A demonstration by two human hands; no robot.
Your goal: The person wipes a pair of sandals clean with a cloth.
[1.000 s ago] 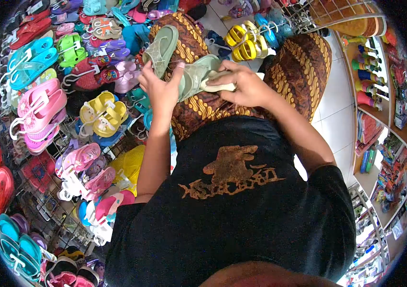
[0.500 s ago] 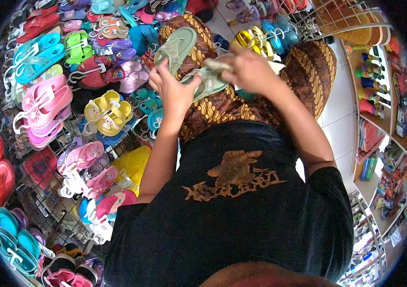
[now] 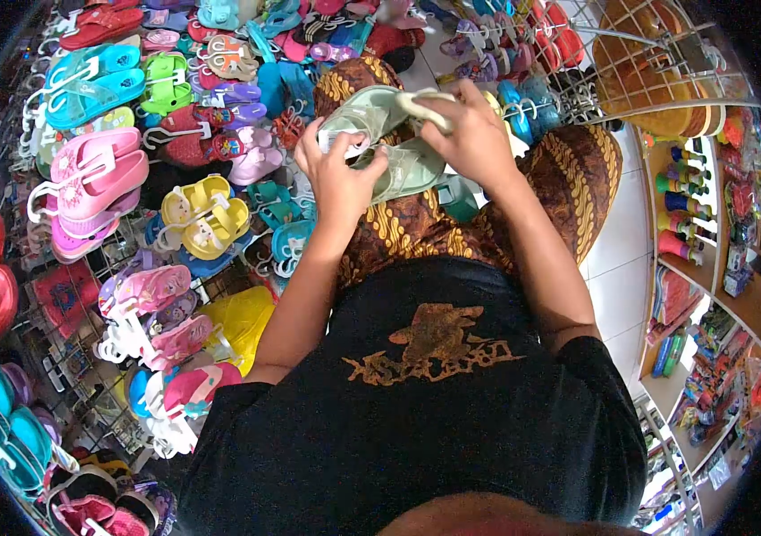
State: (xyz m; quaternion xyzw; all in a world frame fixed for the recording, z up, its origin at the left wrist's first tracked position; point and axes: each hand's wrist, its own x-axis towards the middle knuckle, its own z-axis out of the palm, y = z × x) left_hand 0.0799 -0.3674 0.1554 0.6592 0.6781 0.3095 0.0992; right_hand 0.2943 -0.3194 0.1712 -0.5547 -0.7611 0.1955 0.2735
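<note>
A pair of pale green sandals (image 3: 412, 170) with clear straps is held over my lap. My left hand (image 3: 342, 179) grips the pair at the strap end, thumb on one side and fingers on the other. A white piece (image 3: 344, 143), like a hanger or tag, shows between those fingers. My right hand (image 3: 477, 143) pinches a folded cream cloth (image 3: 429, 107) close over the toe end of the upper sandal. Under the sandals lies the brown batik fabric (image 3: 577, 183) covering my legs.
Many coloured sandals on white hangers crowd a wire rack at left, among them a yellow pair (image 3: 204, 216) and a pink pair (image 3: 99, 174). A wire grid (image 3: 657, 62) hangs at upper right. Shelves (image 3: 702, 268) with small goods line the right side, beyond white floor tiles (image 3: 617, 295).
The sandals have turned and shifted right, both toe ends now near my right hand. My right hand and cloth have moved slightly, with the cloth now showing on the sandal side.
</note>
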